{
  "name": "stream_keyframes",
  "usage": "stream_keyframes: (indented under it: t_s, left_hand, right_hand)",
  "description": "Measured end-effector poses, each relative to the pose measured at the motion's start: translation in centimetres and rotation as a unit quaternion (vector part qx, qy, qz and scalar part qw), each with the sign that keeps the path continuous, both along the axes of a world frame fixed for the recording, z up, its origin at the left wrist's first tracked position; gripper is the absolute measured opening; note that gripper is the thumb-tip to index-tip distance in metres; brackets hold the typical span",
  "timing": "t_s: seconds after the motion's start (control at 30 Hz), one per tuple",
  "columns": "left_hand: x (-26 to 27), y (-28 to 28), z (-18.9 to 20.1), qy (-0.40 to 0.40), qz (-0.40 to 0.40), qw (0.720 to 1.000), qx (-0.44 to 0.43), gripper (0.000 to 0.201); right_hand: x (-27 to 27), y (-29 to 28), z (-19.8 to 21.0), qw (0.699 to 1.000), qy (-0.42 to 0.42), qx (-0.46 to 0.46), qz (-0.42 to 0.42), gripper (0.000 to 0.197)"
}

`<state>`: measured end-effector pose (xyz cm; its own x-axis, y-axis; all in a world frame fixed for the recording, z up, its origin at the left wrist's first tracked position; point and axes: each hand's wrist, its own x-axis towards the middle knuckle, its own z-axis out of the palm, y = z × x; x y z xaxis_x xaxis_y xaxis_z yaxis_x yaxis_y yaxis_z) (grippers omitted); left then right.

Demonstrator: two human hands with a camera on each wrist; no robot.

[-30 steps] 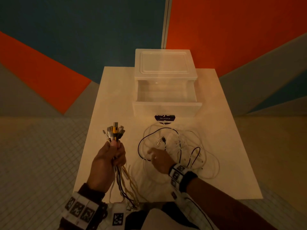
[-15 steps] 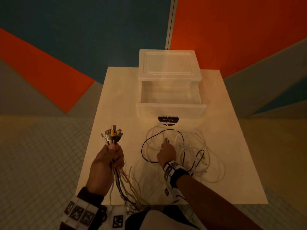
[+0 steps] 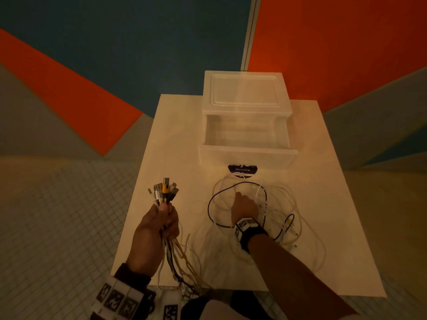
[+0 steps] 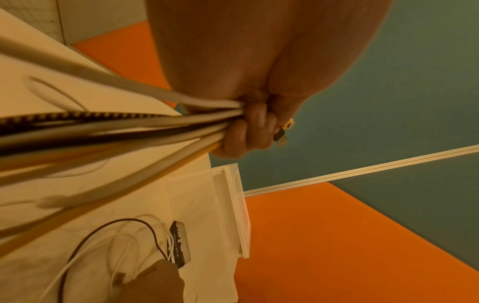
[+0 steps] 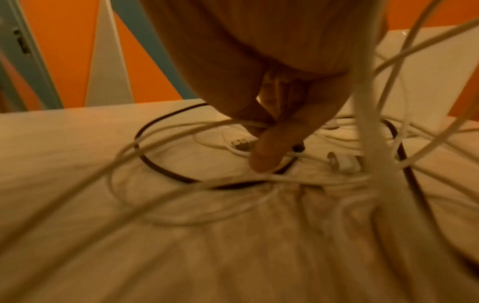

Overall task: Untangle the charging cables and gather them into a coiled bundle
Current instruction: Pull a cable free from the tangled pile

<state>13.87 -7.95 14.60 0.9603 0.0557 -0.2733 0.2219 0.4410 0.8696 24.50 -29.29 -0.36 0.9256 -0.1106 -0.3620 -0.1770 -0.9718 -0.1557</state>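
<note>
My left hand (image 3: 159, 225) grips a bundle of cable ends (image 3: 164, 191) upright over the table's left side, the plugs pointing up and the cords (image 3: 178, 257) trailing down past the near edge. In the left wrist view the fingers (image 4: 249, 127) are curled tight round the cords (image 4: 145, 123). A loose tangle of white cables (image 3: 279, 204) and a black cable (image 3: 209, 204) lies on the table's right half. My right hand (image 3: 245, 205) reaches down into it. In the right wrist view the thumb (image 5: 269, 147) and forefinger pinch a white cable (image 5: 197, 125) beside a USB plug (image 5: 239, 143).
A white plastic drawer box (image 3: 247, 93) stands at the back of the white table (image 3: 175, 146), its drawer (image 3: 248, 155) pulled open toward me. A dark sticker (image 3: 242, 168) lies just in front. Tiled floor surrounds the table; painted walls rise behind.
My right hand has moved forward into the middle of the tangle and closed on a white cable. The left hand still holds its bundle in the same place.
</note>
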Motion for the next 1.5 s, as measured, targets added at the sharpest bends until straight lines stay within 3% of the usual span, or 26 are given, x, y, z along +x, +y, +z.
stream_keyframes:
  t_s: [0.17, 0.3, 0.37, 0.43, 0.47, 0.53, 0.63, 0.73, 0.9, 1.03, 1.13, 1.2, 1.27, 1.33, 1.43, 1.5]
  left_hand:
    - [0.2, 0.0, 0.0, 0.004, 0.007, 1.000, -0.002, 0.022]
    - [1.1, -0.7, -0.1, 0.013, 0.010, 1.000, -0.016, 0.025]
    - [1.7, -1.2, 0.1, 0.014, 0.006, 1.000, -0.014, 0.024]
    - [2.4, -1.9, 0.3, 0.006, 0.004, 1.000, -0.002, 0.022]
    - [2.7, -2.3, 0.4, 0.002, 0.006, 1.000, 0.004, 0.021]
    - [3.3, -3.2, 0.6, -0.001, 0.014, 1.000, 0.008, 0.020]
    - [4.1, -4.6, 0.8, -0.001, 0.027, 1.000, 0.010, 0.021]
    - [4.2, -5.7, 1.2, -0.007, 0.020, 1.000, 0.022, 0.025]
    - [4.0, -6.4, 1.3, -0.015, -0.007, 0.999, 0.043, 0.052]
    - [3.6, -6.9, 1.2, -0.008, -0.010, 1.000, 0.024, 0.042]
    - [3.5, -6.7, 1.0, 0.008, 0.010, 1.000, 0.019, 0.036]
    - [3.3, -6.2, 0.8, 0.009, 0.031, 0.999, 0.018, 0.039]
    - [3.2, -5.8, 0.7, 0.006, 0.047, 0.999, 0.025, 0.035]
    - [3.1, -5.7, 0.6, 0.002, 0.049, 0.998, 0.043, 0.034]
    - [3.0, -6.2, 0.7, -0.009, 0.028, 0.998, 0.061, 0.035]
    - [2.9, -6.6, 0.8, -0.018, 0.007, 0.994, 0.105, 0.036]
  right_hand:
    - [0.9, -0.7, 2.3, 1.000, 0.002, -0.008, 0.021, 0.043]
    - [1.5, -0.9, 7.9, 0.985, -0.148, 0.084, -0.040, 0.024]
    - [2.3, -1.2, 11.9, 0.941, -0.267, 0.201, -0.054, 0.016]
    - [2.7, -1.7, 16.3, 0.876, -0.356, 0.320, -0.063, 0.018]
    - [2.4, -1.8, 18.2, 0.846, -0.370, 0.378, -0.059, 0.015]
    - [0.7, -1.2, 20.6, 0.821, -0.331, 0.463, -0.040, 0.011]
    - [-2.7, 0.8, 20.9, 0.821, -0.222, 0.525, -0.028, 0.007]
    - [-4.4, 2.6, 20.1, 0.817, -0.180, 0.546, -0.048, 0.012]
    - [-4.7, 4.3, 18.9, 0.809, -0.173, 0.557, -0.068, 0.012]
    - [-4.7, 4.9, 17.6, 0.822, -0.201, 0.528, -0.075, 0.013]
    - [-4.9, 4.8, 17.3, 0.838, -0.243, 0.489, -0.026, 0.009]
    - [-5.4, 4.6, 17.5, 0.850, -0.217, 0.478, 0.039, 0.008]
    - [-5.9, 4.5, 17.5, 0.867, -0.174, 0.457, 0.097, 0.021]
    - [-6.1, 4.2, 17.8, 0.875, -0.158, 0.445, 0.108, 0.027]
    - [-6.0, 3.5, 18.8, 0.876, -0.220, 0.425, 0.063, 0.025]
    - [-5.3, 3.0, 19.6, 0.875, -0.268, 0.396, 0.080, 0.035]
